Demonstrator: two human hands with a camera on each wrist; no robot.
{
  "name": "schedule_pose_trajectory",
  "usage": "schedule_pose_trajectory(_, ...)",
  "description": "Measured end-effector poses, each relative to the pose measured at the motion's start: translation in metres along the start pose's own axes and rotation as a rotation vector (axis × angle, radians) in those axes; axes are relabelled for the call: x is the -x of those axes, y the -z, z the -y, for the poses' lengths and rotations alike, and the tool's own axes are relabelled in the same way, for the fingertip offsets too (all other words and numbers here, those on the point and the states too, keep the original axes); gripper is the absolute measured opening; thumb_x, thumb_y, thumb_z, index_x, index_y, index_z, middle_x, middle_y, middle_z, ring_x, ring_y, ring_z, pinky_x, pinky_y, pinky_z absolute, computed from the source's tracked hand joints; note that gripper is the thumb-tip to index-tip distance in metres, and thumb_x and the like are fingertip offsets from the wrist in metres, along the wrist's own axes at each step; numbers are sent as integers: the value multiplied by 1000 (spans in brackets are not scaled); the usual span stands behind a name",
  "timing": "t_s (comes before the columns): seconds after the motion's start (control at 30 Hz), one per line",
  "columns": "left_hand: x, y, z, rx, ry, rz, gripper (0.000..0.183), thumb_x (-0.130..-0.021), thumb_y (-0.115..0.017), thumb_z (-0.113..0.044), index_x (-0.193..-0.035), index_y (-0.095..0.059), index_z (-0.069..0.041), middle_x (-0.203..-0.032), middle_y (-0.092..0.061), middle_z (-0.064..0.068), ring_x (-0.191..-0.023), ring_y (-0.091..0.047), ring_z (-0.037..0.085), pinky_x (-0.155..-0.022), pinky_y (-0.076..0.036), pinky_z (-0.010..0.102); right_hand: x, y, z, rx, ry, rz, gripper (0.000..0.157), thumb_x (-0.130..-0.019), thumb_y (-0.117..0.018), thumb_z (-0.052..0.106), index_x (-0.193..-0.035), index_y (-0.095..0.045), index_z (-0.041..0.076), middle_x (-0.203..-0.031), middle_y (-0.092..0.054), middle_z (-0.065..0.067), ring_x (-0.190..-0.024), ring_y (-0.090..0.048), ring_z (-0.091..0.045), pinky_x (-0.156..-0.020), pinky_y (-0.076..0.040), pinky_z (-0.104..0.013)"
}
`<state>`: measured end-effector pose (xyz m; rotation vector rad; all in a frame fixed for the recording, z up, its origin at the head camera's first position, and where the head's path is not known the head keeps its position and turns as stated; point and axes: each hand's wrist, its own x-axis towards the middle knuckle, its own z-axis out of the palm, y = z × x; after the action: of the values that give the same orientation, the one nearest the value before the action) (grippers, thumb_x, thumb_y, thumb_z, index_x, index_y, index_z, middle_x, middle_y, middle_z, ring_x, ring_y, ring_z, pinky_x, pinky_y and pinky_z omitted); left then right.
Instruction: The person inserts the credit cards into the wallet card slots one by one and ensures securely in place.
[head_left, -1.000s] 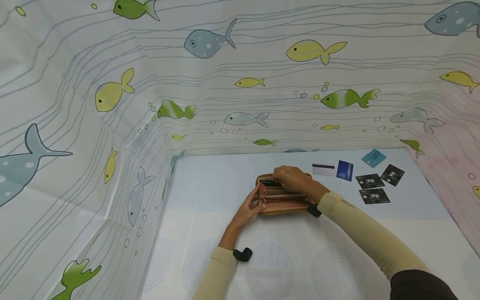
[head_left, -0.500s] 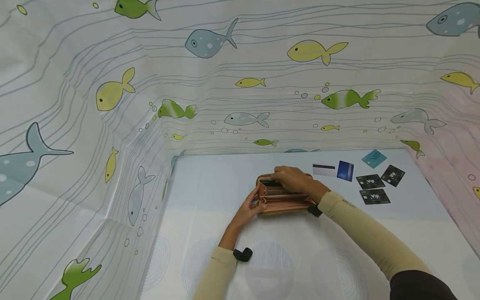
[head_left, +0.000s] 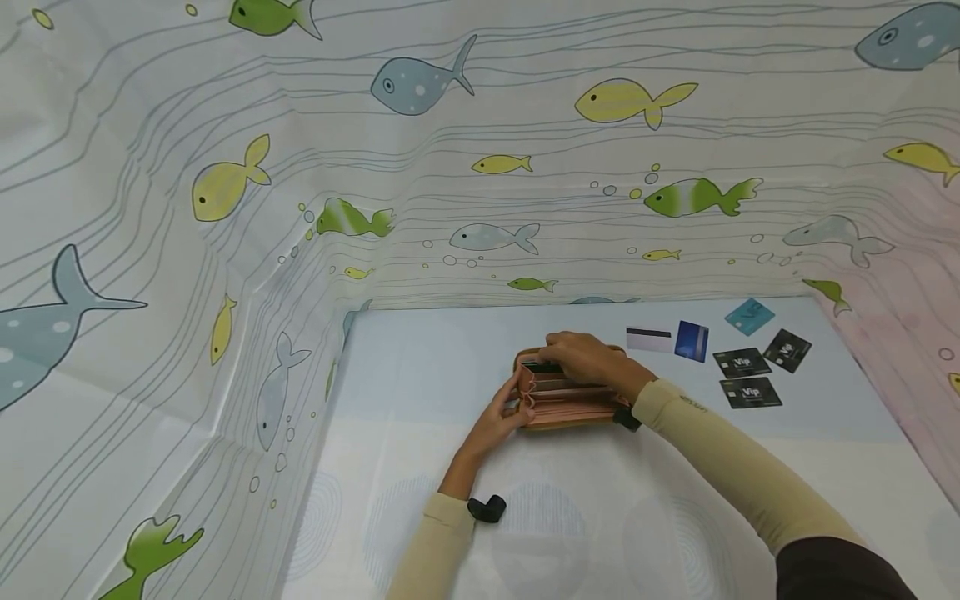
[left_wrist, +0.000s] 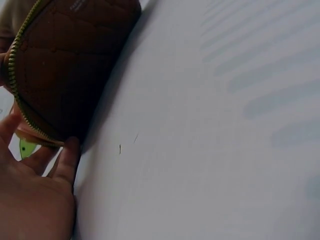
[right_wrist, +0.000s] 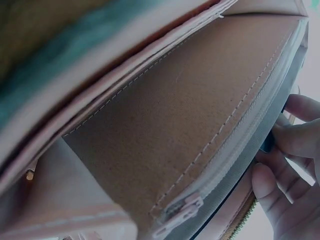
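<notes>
A brown zip-around wallet point(head_left: 567, 421) stands unzipped on the table, its pink-lined compartments facing up. My left hand point(head_left: 498, 417) holds its left end, fingers at the side and thumb over the near edge. In the left wrist view the quilted outside of the wallet point(left_wrist: 75, 60) shows, with the left hand point(left_wrist: 37, 190) at its zipped corner. My right hand point(head_left: 585, 357) reaches into the far compartment, where a dark card point(head_left: 542, 367) partly shows. In the right wrist view the right hand's fingers point(right_wrist: 295, 140) pinch a dark edge behind the zipped divider point(right_wrist: 200, 115); most of it is hidden.
Right of the wallet lie a white striped card point(head_left: 648, 339), a blue card point(head_left: 691, 342) and a teal card point(head_left: 750, 317). Beyond them are black cards marked Vip point(head_left: 751, 392). A fish-print sheet point(head_left: 480, 200) rises behind the table and along its sides.
</notes>
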<state>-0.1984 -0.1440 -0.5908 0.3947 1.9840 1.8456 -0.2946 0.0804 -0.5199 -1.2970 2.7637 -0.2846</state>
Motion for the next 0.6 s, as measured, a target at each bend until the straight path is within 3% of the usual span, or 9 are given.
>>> schedule_pose_trajectory(0.17, -1, 0, 5, 0, -12, -20, 82, -99, -60, -14, -162, -10, -27, -156, -33, 19, -129, -51, 35, -93, -51, 31, 0, -2, 0, 5, 20, -44, 38, -96, -59, -3, -121, -74, 20, -81, -58, 0, -67, -48, -10, -61, -47, -28)
schedule_pose_trajectory(0.27, 1, 0, -4, 4, -16, -2, 81, -99, -58, -11, -163, -8, -19, -156, -31, 23, -129, -51, 38, -92, -51, 31, 0, -2, 1, 11, 22, -55, 37, -95, -60, -3, -121, -74, 19, -80, -59, -1, -65, -48, -10, -61, -47, -28)
schedule_pose_trajectory(0.43, 2, -1, -3, -5, -26, -8, 80, -99, -58, -11, -163, -9, -17, -157, -31, 23, -128, -51, 39, -93, -51, 31, 0, -1, 2, -5, 10, -46, 38, -95, -62, -2, -124, -73, 20, -77, -58, 0, -63, -45, -10, -58, -44, -27)
schedule_pose_trajectory(0.6, 2, -1, -5, -41, -44, -13, 80, -99, -59, -10, -162, -10, -16, -159, -29, 22, -133, -46, 39, -94, -49, 29, 2, -4, 1, -40, 19, -103, 26, -94, -62, -5, -110, -76, 9, -83, -66, -2, -70, -58, -11, -65, -52, -29)
